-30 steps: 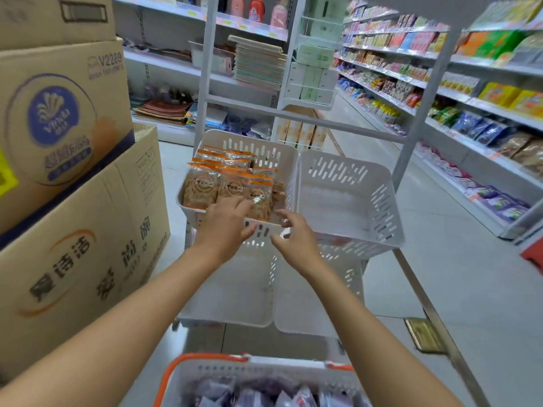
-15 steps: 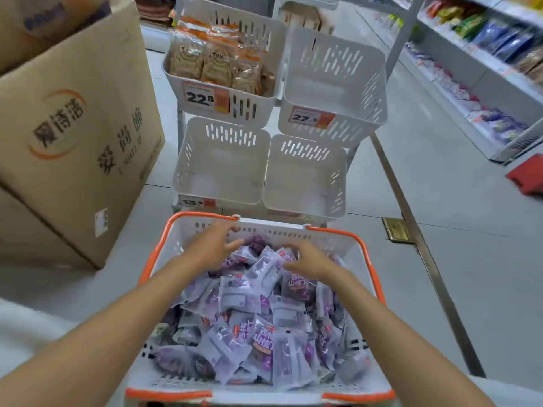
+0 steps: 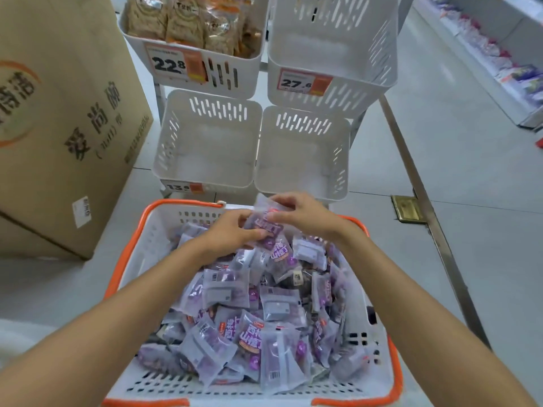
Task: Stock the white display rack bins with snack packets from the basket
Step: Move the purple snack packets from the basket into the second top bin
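Quick update: a second back both hands were up at the brown-packet bin, and half a second back they were just landing on the pile. Now the left hand (image 3: pixel 232 230) has its fingers curled onto a purple snack packet (image 3: pixel 266 227). The right hand (image 3: pixel 305 214) pinches the same packet's upper edge. So the packet is held between the two, lifted just over the far rim of the orange-rimmed basket (image 3: pixel 129 254). There could be a second packet stacked behind it, can't tell.

My read: the brown stuff is done and the purple round has started, with the first packet picked but not in any bin yet. The lower bins sit just beyond the hands, so one of those looks like the nearest drop.

Counts, left to right:
- One big cardboard carton (image 3: pixel 67 113) beside the rack.
- Four white bins in view.
  - The upper left bin (image 3: pixel 249 74) holds brown packets (image 3: pixel 182 24), three fronts facing me plus more behind that I can't count.
  - The lower left bin (image 3: pixel 205 151), lower right bin (image 3: pixel 299 160) and upper right bin (image 3: pixel 332 51) are all bare inside.
- Three price tags: 22.8 tag (image 3: pixel 173 64), a 13-something tag (image 3: pixel 182 188) and 27.6 tag (image 3: pixel 304 83).
- One basket. The loose purple packets (image 3: pixel 249 318) in it overlap too much to count, dozens easily.
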`<state>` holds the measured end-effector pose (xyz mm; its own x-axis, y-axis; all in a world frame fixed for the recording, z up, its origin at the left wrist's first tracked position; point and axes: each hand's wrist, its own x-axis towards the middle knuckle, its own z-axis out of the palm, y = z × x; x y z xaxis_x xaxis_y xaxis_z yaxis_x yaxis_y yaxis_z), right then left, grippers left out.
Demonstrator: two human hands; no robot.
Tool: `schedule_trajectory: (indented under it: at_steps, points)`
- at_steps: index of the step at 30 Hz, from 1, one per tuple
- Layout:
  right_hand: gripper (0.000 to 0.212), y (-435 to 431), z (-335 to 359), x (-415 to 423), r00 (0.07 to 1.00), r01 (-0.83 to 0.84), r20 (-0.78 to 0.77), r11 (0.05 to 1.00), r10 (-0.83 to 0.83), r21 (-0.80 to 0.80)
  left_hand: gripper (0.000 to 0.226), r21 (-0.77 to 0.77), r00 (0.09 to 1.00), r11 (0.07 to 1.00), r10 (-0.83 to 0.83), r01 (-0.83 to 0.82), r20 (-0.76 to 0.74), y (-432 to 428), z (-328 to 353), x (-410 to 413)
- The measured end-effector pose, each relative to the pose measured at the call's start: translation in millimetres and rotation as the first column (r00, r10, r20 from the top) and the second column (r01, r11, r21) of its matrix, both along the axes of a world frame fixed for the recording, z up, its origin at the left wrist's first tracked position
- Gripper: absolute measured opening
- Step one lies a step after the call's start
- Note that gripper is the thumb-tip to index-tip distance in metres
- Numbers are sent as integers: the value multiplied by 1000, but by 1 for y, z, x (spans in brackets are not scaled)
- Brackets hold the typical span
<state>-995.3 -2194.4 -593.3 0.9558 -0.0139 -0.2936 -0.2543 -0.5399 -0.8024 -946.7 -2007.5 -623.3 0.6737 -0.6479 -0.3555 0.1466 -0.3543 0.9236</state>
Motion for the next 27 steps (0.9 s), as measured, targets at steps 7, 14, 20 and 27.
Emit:
schedule_trajectory:
  at_steps: [7,14,20,27]
  points:
    - [67,46,-88,-13,978,-121,-205,926,49,-359,33,-17,932,956,281,-293,-227,51,-10,14]
    - [35,49,-79,-17,957,-70,-290,965,-7,-254,26,-48,886,945,283,-322,-367,65,-5,9]
    - [15,51,-13,-20,902,313,362,933,-234,-177,40,-149,835,906,287,-395,-469,58,7,9]
    - [34,64,23,-19,881,80,471,996,-49,-46,28,-298,857,881,197,-368,-475,22,36,17]
